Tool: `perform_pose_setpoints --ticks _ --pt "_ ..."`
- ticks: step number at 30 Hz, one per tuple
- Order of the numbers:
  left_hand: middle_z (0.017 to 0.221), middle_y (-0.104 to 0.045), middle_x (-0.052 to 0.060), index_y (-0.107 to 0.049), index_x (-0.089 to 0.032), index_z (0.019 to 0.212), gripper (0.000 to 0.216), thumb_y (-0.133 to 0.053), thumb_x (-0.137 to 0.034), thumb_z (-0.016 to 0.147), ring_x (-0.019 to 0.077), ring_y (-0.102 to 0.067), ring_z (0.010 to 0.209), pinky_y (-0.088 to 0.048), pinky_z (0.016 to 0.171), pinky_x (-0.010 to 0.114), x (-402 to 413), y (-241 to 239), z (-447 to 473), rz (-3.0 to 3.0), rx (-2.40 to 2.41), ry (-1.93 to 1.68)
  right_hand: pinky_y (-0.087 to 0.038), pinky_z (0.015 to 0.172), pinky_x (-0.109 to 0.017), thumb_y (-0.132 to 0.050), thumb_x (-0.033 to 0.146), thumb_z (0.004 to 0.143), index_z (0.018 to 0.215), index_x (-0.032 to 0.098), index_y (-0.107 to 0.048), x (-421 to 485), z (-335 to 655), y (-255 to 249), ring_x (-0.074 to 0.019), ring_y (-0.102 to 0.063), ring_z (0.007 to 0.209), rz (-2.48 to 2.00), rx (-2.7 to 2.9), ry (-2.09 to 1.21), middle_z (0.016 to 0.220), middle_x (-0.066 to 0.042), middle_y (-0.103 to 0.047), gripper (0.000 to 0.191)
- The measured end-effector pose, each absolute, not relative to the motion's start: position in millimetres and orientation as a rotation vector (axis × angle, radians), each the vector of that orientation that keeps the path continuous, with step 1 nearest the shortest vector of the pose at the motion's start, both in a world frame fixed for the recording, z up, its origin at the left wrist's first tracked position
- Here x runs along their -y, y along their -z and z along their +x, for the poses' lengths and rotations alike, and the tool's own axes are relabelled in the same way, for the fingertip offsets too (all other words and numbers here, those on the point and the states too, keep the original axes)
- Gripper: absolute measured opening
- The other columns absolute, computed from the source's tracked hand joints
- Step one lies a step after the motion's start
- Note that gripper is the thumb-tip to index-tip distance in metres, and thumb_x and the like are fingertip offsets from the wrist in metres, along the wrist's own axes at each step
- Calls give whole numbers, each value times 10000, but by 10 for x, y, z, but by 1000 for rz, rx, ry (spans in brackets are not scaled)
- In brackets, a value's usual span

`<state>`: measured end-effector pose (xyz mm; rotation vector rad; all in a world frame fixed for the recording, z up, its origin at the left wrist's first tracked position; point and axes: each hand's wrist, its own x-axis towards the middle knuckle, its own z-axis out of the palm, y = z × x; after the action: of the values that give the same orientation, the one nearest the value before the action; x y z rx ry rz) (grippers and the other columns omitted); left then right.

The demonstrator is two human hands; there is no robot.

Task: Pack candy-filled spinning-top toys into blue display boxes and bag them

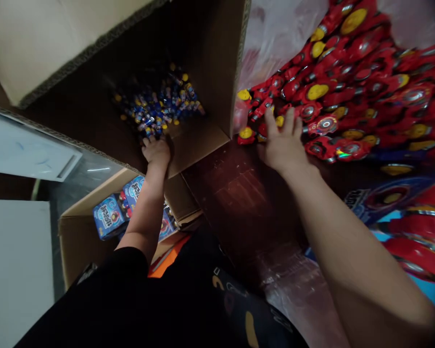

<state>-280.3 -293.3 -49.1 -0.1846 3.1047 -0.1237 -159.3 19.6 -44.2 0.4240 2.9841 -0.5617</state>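
Note:
My left hand [156,151] reaches into a large brown cardboard box [203,145], its fingers down among several small blue and yellow toy pieces [158,107] at the bottom; the fingers are curled and hidden, so what they hold is unclear. My right hand [283,140] lies with fingers spread on a heap of red toy launchers with yellow caps [333,96] lying on clear plastic. It touches the pieces at the heap's near left edge without gripping one that I can see.
A smaller open carton [76,227] with blue printed toy packages [110,216] stands below the big box. Printed blue and red packaging cards [402,212] lie at the right. A white panel [18,150] is at the left, and a dark brown surface [239,193] lies between.

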Motion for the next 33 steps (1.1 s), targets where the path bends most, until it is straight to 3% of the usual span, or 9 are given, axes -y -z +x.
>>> perform_pose_setpoints --ticks 2,6,10,12,15,20,26,30,33 --pt "1662 -478 204 -668 -225 1497 513 -316 -268 1127 440 -422 1532 -470 1176 597 2943 594 -2812 -248 -3103 107 -413 1210 -725 -614 187 1007 1791 295 -193 -213 -1960 648 -560 -98 1685 478 -2849 524 1853 -224 32 896" --pt "1610 -538 214 -710 -152 1429 540 -293 -180 1088 439 -450 1501 -466 1179 596 2925 762 -2882 -162 -3197 54 -511 1094 -670 -489 195 1053 1573 209 -560 -234 -1928 864 -507 -427 1533 545 -2884 427 1715 -251 -352 525" --pt "1387 -680 261 -720 -73 1363 501 -330 -162 1061 417 -538 1423 -464 1187 564 2882 784 -3070 151 -3190 -22 -582 948 -628 -673 229 916 1568 177 -544 -225 -1418 838 -452 -637 1249 719 -2960 617 1524 -293 -490 667" --pt "1352 -703 232 -736 -102 1316 417 -422 -219 1068 397 -561 1406 -452 1210 534 2786 772 -3125 314 -3152 -44 -571 1003 -627 -747 261 832 1573 194 -554 -236 -1148 811 -400 -655 1190 699 -3037 906 1442 -254 -530 768" --pt "1509 -613 210 -735 -147 1233 283 -588 -303 1048 414 -495 1482 -402 1256 563 2545 769 -2939 678 -3138 -201 -560 1090 -564 -739 307 790 1431 242 -650 -256 -721 754 -305 -655 1142 629 -2996 1585 1264 -134 -616 650" --pt "1226 -712 122 -593 -179 1260 231 -535 -349 1115 225 -704 1112 -568 1003 372 2156 758 -1795 1261 -2427 -1043 -621 813 -353 -751 359 841 1168 296 -593 -135 4 499 -196 -672 978 531 -2339 2672 1184 -30 -677 369" --pt "1063 -692 34 -594 -211 1201 162 -624 -342 1111 136 -687 961 -555 867 256 1917 562 -860 1510 -1911 -1444 -566 735 -302 -794 368 924 1060 290 -470 -20 453 308 -159 -649 870 325 -2965 2171 1040 -16 -669 360" --pt "1034 -701 32 -571 -195 1177 176 -619 -353 1115 141 -692 882 -552 780 261 1813 505 -770 1705 -1968 -1260 -534 691 -302 -770 327 940 1044 280 -471 -6 676 379 -156 -629 833 273 -3127 2029 998 -16 -631 319" --pt "1071 -731 68 -580 -181 1155 168 -557 -347 1142 186 -712 917 -562 799 317 1739 554 -754 1970 -2124 -1055 -536 643 -282 -760 384 967 1063 277 -478 109 808 480 -131 -609 757 655 -2924 2145 987 -3 -616 317"
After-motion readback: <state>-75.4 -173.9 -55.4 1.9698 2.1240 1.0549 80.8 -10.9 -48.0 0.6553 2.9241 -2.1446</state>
